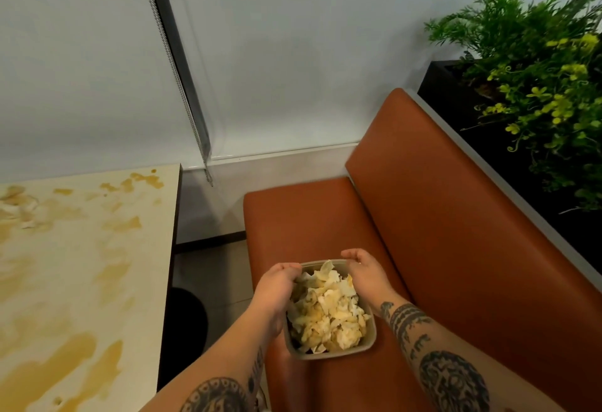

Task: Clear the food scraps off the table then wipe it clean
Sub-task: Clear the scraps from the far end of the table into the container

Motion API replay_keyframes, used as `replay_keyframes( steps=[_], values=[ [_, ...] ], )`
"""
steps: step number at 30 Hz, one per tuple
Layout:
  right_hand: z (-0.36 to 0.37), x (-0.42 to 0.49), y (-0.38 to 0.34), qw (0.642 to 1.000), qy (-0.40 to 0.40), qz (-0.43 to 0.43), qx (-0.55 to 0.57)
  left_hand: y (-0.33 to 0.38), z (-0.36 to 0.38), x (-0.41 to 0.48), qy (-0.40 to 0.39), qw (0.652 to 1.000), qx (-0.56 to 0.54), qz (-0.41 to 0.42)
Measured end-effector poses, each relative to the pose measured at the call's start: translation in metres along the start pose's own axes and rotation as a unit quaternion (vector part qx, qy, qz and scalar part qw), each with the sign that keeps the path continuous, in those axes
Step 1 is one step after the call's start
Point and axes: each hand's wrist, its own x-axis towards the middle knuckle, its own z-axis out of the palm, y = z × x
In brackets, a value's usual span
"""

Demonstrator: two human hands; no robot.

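Worktop [81, 249]: stained; a few scraps [27, 216] at its far left.
Left hand [277, 284]: fingers [288, 267] curled on tub [329, 354] rim.
Tub: heaped full, over the seat [309, 216].
Right hand [363, 270]: fingers curled on far rim.
Risk: tilting likely spills the heap onto the seat.

We reach both tattooed forearms forward and down, side by side. Our left hand [277, 284] curls its fingers over the left edge of the container [329, 354]. Our right hand [363, 270] grips its far right corner, thumb stretched along the far edge. The hands stay apart, palms turned inward.
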Motion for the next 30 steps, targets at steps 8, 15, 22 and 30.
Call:
replay_keyframes(
  steps=[8, 15, 22, 30],
  values=[
    [0.005, 0.012, 0.004, 0.999, -0.005, 0.034, -0.033, 0.004, -0.022, -0.001, 0.005, 1.000, -0.003, 0.001],
    [-0.001, 0.007, 0.000, 0.994, 0.013, 0.027, -0.102, 0.007, -0.037, -0.011, 0.026, 0.999, -0.022, 0.016],
    [0.004, -0.012, 0.011, 0.967, -0.120, 0.039, -0.221, 0.020, -0.063, -0.033, 0.039, 0.998, -0.024, 0.045],
    [0.044, -0.029, -0.041, 0.960, -0.152, -0.043, -0.230, 0.035, -0.107, -0.059, 0.088, 0.992, -0.045, 0.076]
  ],
)
